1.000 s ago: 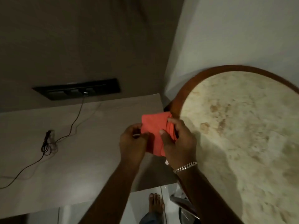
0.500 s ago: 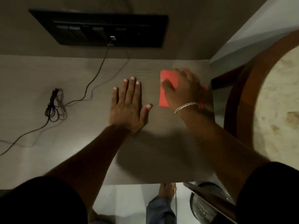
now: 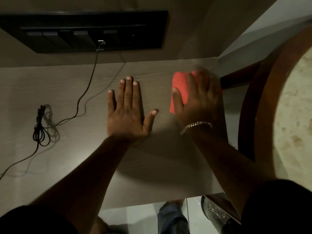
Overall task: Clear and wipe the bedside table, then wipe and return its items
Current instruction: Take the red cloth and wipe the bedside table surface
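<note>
The bedside table [image 3: 70, 162] is a pale wood-grain top against the wall. A folded red cloth [image 3: 179, 88] lies flat near its far right corner. My right hand [image 3: 197, 100], with a silver bracelet at the wrist, presses down on the cloth and covers most of it; its fingertips are blurred. My left hand [image 3: 128, 112] rests flat on the table top to the left of the cloth, fingers spread, holding nothing.
A black cable [image 3: 40, 129] lies coiled on the table's left part and runs up to a black switch panel [image 3: 84, 31] on the wall. A round stone-topped table with a wooden rim [image 3: 249, 98] stands at the right. A mesh bin [image 3: 217, 217] and a foot show below.
Both hands held the cloth in the air beside the round table a second ago. Now the cloth is pressed on the bedside table under my right hand, and my left hand lies flat.
</note>
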Tool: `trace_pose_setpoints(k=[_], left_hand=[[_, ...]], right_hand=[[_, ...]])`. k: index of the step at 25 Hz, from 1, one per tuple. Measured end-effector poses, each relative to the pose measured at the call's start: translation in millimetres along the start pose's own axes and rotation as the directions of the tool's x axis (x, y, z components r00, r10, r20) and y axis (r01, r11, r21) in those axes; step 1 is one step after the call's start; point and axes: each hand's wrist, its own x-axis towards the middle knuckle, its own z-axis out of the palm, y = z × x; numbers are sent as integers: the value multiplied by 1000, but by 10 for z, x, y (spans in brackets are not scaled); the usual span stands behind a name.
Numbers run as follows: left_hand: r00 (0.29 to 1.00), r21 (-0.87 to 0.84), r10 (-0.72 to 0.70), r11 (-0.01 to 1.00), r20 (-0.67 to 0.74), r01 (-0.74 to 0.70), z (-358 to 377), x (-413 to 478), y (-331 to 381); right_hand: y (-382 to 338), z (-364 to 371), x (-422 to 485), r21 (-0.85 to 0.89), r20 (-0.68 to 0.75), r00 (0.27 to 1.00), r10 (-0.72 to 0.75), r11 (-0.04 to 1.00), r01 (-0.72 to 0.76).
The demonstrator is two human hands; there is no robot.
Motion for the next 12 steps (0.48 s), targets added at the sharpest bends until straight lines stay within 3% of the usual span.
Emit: trace_pose_setpoints(k=[4, 9, 12], left_hand=[[999, 5, 21, 1000, -30, -21, 70, -24, -9], [998, 3, 41, 999, -54, -41, 50, -51, -10], [997, 1, 41, 999, -72, -41, 61, -68, -22]], right_hand=[[29, 8, 289, 3, 49, 970, 236, 972, -237], [184, 26, -525, 6, -24, 999, 39, 999, -38], [405, -24, -763, 58, -12, 992, 127, 990, -126]])
